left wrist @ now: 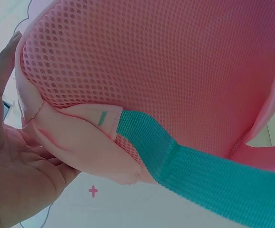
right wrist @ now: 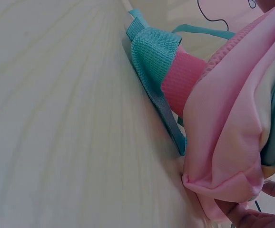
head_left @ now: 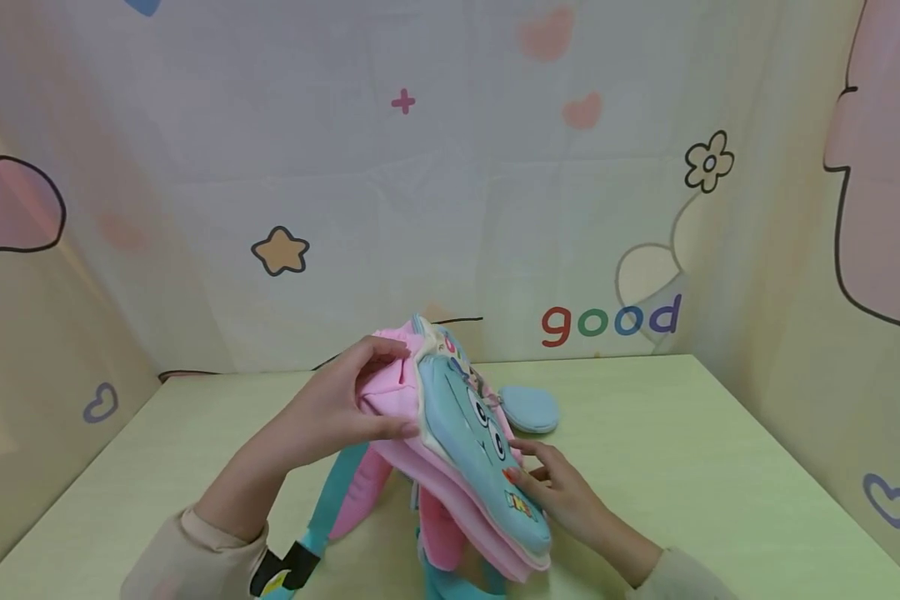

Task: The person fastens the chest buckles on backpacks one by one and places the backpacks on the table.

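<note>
A small pink backpack (head_left: 390,392) with a light blue front panel (head_left: 450,408) is held tilted above the table. The panel carries cartoon eyes. My left hand (head_left: 337,404) grips the bag's upper left side, thumb toward the front. In the left wrist view, the pink mesh back (left wrist: 166,61) and a teal strap (left wrist: 213,185) show beside that palm. My right hand (head_left: 566,496) holds the bag's right edge, with thumb and fingers near an orange-red patch. In the right wrist view, its fingers (right wrist: 242,213) reach around a pink corner; the contact is partly hidden.
A light blue rounded flat object (head_left: 531,408) lies on the pale table (head_left: 660,442) behind the bag. A teal strap with a black buckle (head_left: 292,567) hangs near my left sleeve. Printed cloth (head_left: 450,208) walls the back and sides.
</note>
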A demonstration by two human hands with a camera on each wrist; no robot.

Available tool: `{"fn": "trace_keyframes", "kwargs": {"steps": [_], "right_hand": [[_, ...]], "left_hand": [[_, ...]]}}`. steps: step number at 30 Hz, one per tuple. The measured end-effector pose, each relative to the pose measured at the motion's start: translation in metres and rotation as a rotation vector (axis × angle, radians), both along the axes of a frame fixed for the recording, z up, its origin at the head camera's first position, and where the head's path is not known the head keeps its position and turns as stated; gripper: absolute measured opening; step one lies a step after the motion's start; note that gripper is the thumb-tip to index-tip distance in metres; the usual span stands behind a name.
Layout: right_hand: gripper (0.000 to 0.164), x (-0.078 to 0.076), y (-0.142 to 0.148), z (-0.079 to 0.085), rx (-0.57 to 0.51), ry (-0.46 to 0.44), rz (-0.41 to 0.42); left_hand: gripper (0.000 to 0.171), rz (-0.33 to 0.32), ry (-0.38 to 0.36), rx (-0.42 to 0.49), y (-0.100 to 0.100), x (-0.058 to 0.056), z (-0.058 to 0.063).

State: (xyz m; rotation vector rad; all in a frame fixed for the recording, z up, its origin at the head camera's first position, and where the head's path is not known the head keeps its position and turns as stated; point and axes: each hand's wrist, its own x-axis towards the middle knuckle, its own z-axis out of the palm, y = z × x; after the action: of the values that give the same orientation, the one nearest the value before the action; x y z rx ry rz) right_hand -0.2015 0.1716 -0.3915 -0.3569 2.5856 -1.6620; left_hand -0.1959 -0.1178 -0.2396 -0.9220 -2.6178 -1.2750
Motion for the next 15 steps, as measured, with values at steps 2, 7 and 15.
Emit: {"fn": "trace_keyframes", "kwargs": {"steps": [2, 7, 15], "right_hand": [[0.051, -0.001, -0.002, -0.001, -0.006, 0.005, 0.004], [0.050, -0.005, -0.008, -0.004, -0.022, 0.024, 0.037], [0.052, -0.008, -0.013, -0.009, -0.105, 0.057, 0.157]], "left_hand": [[0.070, 0.016, 0.007, -0.009, 0.003, 0.000, 0.003], [0.070, 0.047, 0.045, -0.039, 0.009, -0.001, 0.012], [0.070, 0.033, 0.072, -0.060, 0.020, -0.005, 0.023]]}}
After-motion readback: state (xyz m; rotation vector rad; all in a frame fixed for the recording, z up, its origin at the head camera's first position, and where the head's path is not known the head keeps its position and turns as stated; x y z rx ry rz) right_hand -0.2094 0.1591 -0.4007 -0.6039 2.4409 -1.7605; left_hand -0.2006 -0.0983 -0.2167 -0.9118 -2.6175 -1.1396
